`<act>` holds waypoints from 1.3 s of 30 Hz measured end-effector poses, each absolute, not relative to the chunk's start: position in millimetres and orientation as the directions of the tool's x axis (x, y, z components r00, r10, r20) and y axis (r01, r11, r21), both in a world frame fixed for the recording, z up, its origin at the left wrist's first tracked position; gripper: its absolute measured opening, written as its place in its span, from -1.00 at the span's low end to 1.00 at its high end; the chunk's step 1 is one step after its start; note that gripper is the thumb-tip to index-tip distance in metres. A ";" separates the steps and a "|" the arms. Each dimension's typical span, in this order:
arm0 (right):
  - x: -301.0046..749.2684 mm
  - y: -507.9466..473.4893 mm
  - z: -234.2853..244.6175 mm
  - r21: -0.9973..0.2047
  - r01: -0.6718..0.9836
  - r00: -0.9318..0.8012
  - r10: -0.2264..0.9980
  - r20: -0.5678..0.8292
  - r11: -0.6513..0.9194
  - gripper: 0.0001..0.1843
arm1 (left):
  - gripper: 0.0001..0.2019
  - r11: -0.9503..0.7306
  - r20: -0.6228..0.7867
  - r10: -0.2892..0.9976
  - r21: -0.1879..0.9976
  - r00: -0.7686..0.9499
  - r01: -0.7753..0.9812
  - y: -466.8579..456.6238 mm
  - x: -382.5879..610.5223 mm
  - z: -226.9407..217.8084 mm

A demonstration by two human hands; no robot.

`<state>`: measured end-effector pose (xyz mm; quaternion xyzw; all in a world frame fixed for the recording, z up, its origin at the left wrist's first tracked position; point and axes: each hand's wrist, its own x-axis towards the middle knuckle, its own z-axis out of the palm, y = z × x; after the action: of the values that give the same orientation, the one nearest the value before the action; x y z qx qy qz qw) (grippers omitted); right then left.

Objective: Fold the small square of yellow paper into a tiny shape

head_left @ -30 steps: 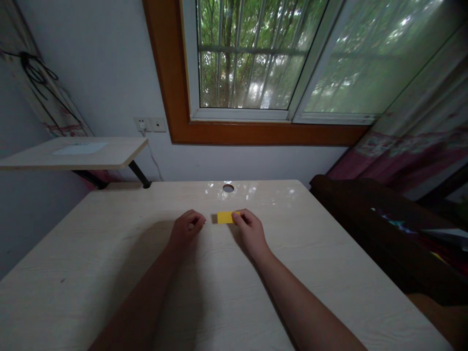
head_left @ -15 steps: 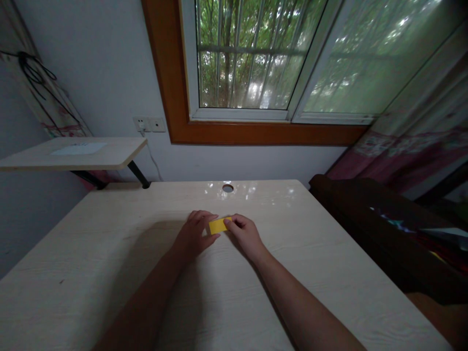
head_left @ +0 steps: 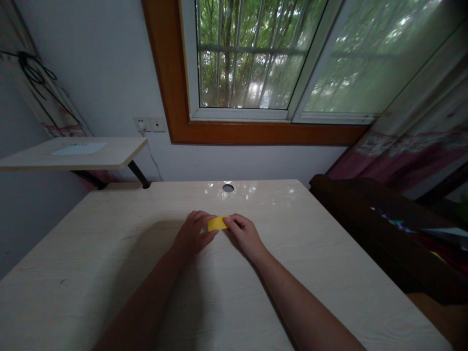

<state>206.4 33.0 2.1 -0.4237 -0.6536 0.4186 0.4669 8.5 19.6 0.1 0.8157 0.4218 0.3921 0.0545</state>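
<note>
One yellow paper slip (head_left: 216,224) is spanning the gap between the right hand (head_left: 245,234) and the left hand (head_left: 192,234), over the desk (head_left: 318,253). Right hand is pinching the slip's right end, thumb on the face I'm viewing, fingers tucking behind. Left hand is straddling the other end, fingers by the far edge, thumb by the near edge; I'm not able to tell whether it's gripping or only bracketing. Hands are sitting close, not touching each other. Slip is looking slightly bowed and slanted.

Progress, my judgement: pickup is counting as done, since the right hand is holding the slip. Letting go isn't happening yet. I'm seeing no crease, but the slip is showing too small for me to rule one out.

Surroundings: cable hole (head_left: 228,188) is sitting beyond the hands, near the desk's back edge; raised shelf (head_left: 126,147) at far left is carrying a paper sheet (head_left: 78,148).
</note>
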 end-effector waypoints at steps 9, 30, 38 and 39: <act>202.7 28.0 3.0 -0.851 0.285 -0.310 0.883 0.353 0.441 -0.76 | -0.72 -0.569 0.555 0.795 0.544 0.244 0.617 21.3 7.3 1.1; 203.8 29.5 0.6 -0.786 0.348 -0.374 0.844 0.384 0.511 -0.77 | -0.69 -0.468 0.411 0.883 0.745 0.226 0.475 14.9 7.8 10.4; 204.1 26.0 1.0 -0.739 0.369 -0.486 0.795 0.363 0.563 -0.75 | -0.76 -0.293 0.276 0.956 0.881 0.098 0.371 18.8 2.9 -0.7; 204.1 26.1 1.3 -0.743 0.369 -0.482 0.798 0.361 0.559 -0.75 | -0.75 -0.270 0.254 0.963 0.906 0.092 0.326 19.6 2.2 -2.3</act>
<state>204.1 26.1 1.3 -0.3618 -0.8069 0.2997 0.3581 2.2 19.6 -2.3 0.6523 0.4940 0.4579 0.3474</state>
